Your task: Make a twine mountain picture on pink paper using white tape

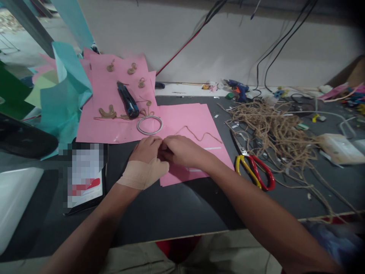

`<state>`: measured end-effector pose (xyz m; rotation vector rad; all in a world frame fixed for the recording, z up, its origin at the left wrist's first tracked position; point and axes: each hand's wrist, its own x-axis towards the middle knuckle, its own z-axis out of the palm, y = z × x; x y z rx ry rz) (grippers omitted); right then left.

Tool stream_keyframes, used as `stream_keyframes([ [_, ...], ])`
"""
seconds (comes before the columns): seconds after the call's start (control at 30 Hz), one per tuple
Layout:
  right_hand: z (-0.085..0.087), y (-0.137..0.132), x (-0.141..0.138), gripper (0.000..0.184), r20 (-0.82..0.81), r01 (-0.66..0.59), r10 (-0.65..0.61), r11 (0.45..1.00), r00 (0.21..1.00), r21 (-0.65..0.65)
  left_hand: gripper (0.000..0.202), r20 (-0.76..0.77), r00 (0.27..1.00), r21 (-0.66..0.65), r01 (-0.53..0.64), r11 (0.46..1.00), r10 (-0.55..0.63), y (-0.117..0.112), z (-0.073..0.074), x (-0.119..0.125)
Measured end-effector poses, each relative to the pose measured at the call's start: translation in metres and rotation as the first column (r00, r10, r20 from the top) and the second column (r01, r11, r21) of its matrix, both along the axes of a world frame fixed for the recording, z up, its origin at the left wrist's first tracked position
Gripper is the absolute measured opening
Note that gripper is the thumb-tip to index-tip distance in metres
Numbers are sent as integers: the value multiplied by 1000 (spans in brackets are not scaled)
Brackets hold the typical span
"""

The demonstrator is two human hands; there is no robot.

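My left hand (146, 154), wrapped in a tan bandage at the wrist, and my right hand (179, 150) meet fingertip to fingertip over a pink paper sheet (196, 121). Both are curled closed in a pinch on the near end of a short jute twine piece (199, 135) that trails off to the right across the sheet. A white tape ring (149, 125) lies just beyond my hands. Farther back on another pink sheet (114, 91) lie a blue utility knife (128, 101) and several small twine knots (108, 112).
Red-and-yellow scissors (253, 169) lie right of my right arm. A big tangle of jute twine (273, 133) spreads to the right. A blue glue gun (238, 88) and cables sit by the wall. Teal and green paper (65, 91) stands at left; a phone (85, 177) lies near left.
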<state>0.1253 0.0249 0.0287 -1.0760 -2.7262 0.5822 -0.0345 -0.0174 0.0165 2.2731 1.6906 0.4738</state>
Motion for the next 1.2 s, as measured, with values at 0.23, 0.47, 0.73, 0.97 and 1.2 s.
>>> stream_keyframes([
  [0.23, 3, -1, 1, 15, 60, 16, -15, 1000, 998, -9, 39, -3, 1000, 15, -12, 1000, 12, -1, 1, 2],
  [0.47, 9, -1, 6, 19, -33, 28, -30, 997, 999, -73, 40, 3, 1000, 7, -14, 1000, 14, 0, -1, 1],
  [0.73, 4, -2, 3, 16, 48, 33, -32, 999, 998, -1, 39, -7, 1000, 29, -16, 999, 16, 0, -1, 1],
  [0.97, 22, -10, 19, 23, 180, 199, -207, 978, 962, 61, 47, 35, 999, 18, -21, 1000, 20, 0, -1, 0],
  [1.2, 29, -28, 91, 11, 86, 504, -506, 862, 858, 49, 49, 30, 999, 20, -30, 999, 29, -1, 0, 0],
])
